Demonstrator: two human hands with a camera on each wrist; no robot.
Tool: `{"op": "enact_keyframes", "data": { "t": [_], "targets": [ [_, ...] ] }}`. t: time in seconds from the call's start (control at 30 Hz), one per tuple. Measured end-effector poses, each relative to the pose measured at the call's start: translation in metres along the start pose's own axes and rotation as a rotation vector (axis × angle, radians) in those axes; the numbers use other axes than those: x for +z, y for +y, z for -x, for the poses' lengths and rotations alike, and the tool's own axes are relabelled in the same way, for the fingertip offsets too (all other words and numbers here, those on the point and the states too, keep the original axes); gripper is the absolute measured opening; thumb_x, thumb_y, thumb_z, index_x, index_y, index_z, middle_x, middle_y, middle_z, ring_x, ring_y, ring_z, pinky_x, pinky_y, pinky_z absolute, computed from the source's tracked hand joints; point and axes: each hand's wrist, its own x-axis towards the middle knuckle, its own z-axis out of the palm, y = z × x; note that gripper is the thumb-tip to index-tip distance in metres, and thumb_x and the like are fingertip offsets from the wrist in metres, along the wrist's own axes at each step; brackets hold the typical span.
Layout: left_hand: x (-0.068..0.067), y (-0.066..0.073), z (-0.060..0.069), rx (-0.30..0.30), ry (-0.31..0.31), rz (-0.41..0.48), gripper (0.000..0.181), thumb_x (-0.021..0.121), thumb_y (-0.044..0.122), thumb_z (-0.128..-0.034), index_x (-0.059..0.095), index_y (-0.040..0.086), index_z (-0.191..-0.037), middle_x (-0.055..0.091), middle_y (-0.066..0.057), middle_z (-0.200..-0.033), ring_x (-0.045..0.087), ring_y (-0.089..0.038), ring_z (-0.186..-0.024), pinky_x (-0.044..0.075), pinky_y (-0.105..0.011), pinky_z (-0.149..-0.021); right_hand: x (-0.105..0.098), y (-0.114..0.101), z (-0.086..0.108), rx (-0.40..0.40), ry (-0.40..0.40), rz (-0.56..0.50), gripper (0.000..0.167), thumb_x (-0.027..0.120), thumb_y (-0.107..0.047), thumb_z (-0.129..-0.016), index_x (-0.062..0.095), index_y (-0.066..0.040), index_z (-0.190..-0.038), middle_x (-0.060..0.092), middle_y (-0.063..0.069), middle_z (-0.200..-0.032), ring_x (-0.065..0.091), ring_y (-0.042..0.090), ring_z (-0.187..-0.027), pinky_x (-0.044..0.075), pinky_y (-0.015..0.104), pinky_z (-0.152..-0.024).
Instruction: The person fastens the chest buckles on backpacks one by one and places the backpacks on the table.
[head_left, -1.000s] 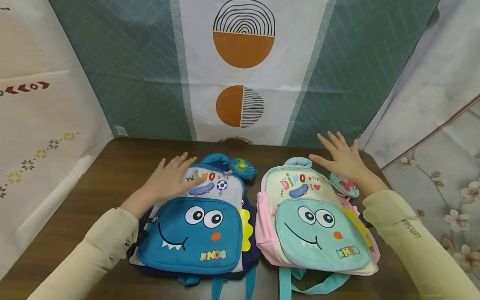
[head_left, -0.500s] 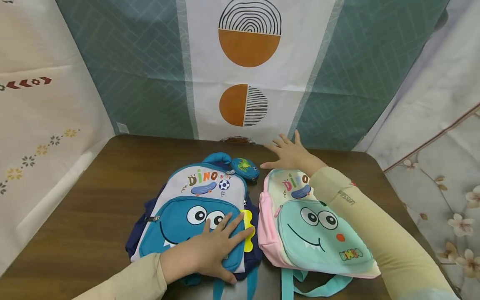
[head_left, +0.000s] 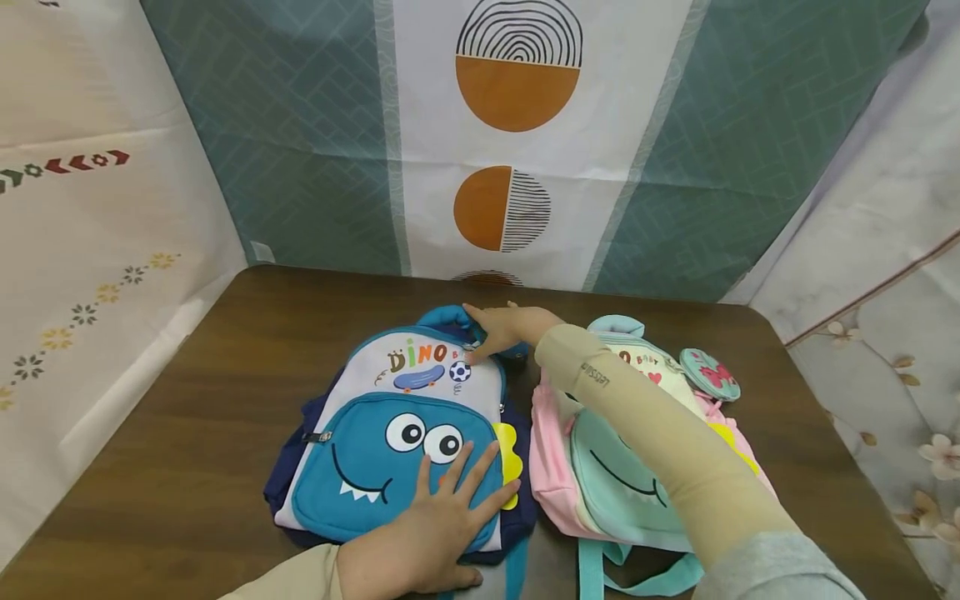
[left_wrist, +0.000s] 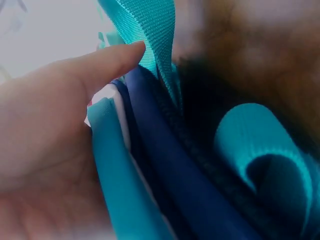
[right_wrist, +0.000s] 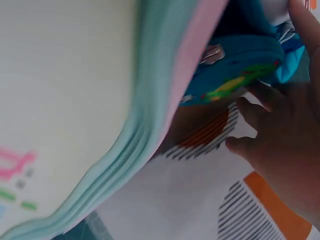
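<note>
A blue dinosaur backpack (head_left: pixel 367 433) lies face up on the table. My left hand (head_left: pixel 442 533) rests on its lower right front with spread fingers. In the left wrist view the thumb (left_wrist: pixel 115 62) touches the bottom edge near a teal strap (left_wrist: pixel 120 170). My right hand (head_left: pixel 513 325) holds the backpack's top right corner beside the blue carry handle (head_left: pixel 441 317), thumb on the front and fingers behind. A small blue pouch (right_wrist: pixel 250 55) hangs between the thumb and fingers in the right wrist view; the hand hides most of it in the head view.
To the right lies a mint and pink dinosaur backpack (head_left: pixel 551 467), partly under my right sleeve (head_left: pixel 660 425). A round pouch (head_left: pixel 708 373) sits at its upper right. Brown table surface (head_left: pixel 172 433) shows to the left; patterned cloths (head_left: pixel 322 200) surround the table.
My left hand has moved from the blue backpack's top to its lower front. The right hand has swung left from above the mint backpack's pouch to the blue backpack's top corner.
</note>
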Motion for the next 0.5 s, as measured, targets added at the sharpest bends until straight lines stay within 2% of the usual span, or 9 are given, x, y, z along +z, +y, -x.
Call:
{"op": "enact_keyframes", "data": {
  "t": [0.1, 0.2, 0.27, 0.37, 0.5],
  "targets": [
    [0.003, 0.001, 0.001, 0.012, 0.014, 0.017, 0.094, 0.071, 0.056, -0.0722, 0.016, 0.043, -0.147, -0.003, -0.001, -0.157, 0.009, -0.036, -0.141, 0.018, -0.072, -0.099, 0.000, -0.006, -0.003, 0.030, 0.006, -0.050, 0.104, 0.065, -0.055, -0.079, 0.002, -0.017, -0.151, 0.032, 0.009, -0.150, 0.024, 0.032, -0.139, 0.012, 0.054, -0.112],
    [0.006, 0.002, 0.002, 0.027, 0.058, 0.006, 0.093, 0.071, 0.055, -0.0732, 0.017, 0.042, -0.147, -0.002, -0.003, -0.157, 0.010, -0.037, -0.141, 0.020, -0.072, -0.098, 0.001, -0.010, -0.005, 0.056, 0.005, -0.107, 0.106, 0.071, -0.049, -0.077, 0.003, -0.013, -0.150, 0.039, 0.013, -0.144, 0.033, 0.033, -0.132, 0.024, 0.051, -0.109],
    [0.008, 0.002, 0.003, 0.034, 0.100, -0.012, 0.092, 0.071, 0.055, -0.0737, 0.018, 0.041, -0.147, 0.001, -0.004, -0.157, 0.012, -0.037, -0.140, 0.022, -0.071, -0.098, 0.002, -0.011, -0.008, 0.042, 0.007, -0.156, 0.105, 0.073, -0.042, -0.078, 0.003, -0.009, -0.148, 0.042, 0.015, -0.139, 0.040, 0.030, -0.126, 0.030, 0.046, -0.108],
    [0.010, 0.002, 0.005, 0.036, 0.163, -0.023, 0.091, 0.073, 0.052, -0.0735, 0.021, 0.039, -0.147, 0.006, -0.005, -0.157, 0.016, -0.037, -0.139, 0.025, -0.071, -0.096, 0.003, -0.012, -0.011, 0.016, 0.008, -0.209, 0.103, 0.075, -0.034, -0.079, 0.002, -0.006, -0.147, 0.045, 0.016, -0.134, 0.043, 0.027, -0.122, 0.032, 0.042, -0.107],
    [0.008, 0.000, 0.011, 0.045, 0.227, 0.006, 0.091, 0.076, 0.047, -0.0704, 0.028, 0.034, -0.146, 0.014, -0.006, -0.156, 0.022, -0.038, -0.138, 0.028, -0.070, -0.096, 0.002, -0.013, -0.010, 0.011, 0.024, -0.242, 0.097, 0.074, -0.028, -0.080, 0.006, -0.007, -0.146, 0.044, 0.016, -0.133, 0.044, 0.028, -0.120, 0.032, 0.044, -0.107]
  ]
}}
